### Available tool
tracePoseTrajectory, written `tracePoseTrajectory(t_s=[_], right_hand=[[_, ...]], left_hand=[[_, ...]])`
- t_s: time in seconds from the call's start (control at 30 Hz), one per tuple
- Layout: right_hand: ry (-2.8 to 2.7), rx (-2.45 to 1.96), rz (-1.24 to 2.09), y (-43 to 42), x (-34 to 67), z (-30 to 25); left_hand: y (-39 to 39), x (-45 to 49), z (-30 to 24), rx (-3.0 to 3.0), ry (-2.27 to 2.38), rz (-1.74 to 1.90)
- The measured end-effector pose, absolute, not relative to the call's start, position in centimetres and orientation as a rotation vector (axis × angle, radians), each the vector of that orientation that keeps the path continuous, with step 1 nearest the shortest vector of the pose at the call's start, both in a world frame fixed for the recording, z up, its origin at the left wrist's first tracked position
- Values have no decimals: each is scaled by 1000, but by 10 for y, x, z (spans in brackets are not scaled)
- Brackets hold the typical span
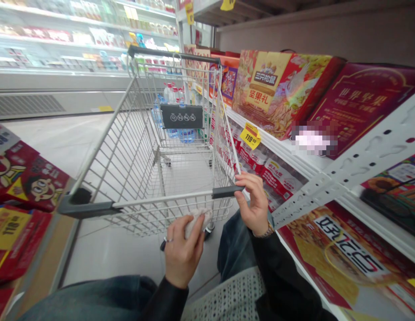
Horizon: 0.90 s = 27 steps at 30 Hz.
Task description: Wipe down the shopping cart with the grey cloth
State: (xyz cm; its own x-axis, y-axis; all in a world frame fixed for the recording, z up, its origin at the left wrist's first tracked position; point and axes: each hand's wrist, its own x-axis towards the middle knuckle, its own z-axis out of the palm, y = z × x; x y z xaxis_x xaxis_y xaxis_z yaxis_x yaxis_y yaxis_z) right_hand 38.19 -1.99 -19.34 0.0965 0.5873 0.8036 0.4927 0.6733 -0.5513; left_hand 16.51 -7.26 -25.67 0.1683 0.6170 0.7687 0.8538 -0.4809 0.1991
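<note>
Bright chilled shelves glow at the far end of this shop aisle, boxed nuts line the rack on the right, and between them, right before both hands, sits the cart. Left hand is down at the near wire wall, just below the rim, fingers bunched narrow on a crumpled pale cloth; whether it presses the wires, I can't quite tell from this angle. Right hand is at the near right corner, thumb and fingers curled in on the dark corner piece. Good anchor, I'd say, since a cart may roll. This reads to me as wiping, so I want the cloth flatter under the fingertips, pressure light, strokes along each wire so nothing snags at the crossings. And the cart? Pale metal grid, dark plastic at the near corners, black sign panel across the far end.
</note>
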Motion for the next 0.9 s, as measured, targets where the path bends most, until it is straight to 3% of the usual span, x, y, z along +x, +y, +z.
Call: tracePoseTrajectory(t_s=[0.33, 0.63, 0.9], right_hand=[[-1503, -923, 39, -16, 382, -193], [-1690, -1110, -195, -36, 357, -157], [-1875, -1048, -200, -28, 312, -175]], left_hand=[[-70, 160, -249, -2087, -1426, -1250], [-67, 165, -246, -2053, -1421, -1294], [-63, 160, -253, -2072, -1441, -1268]])
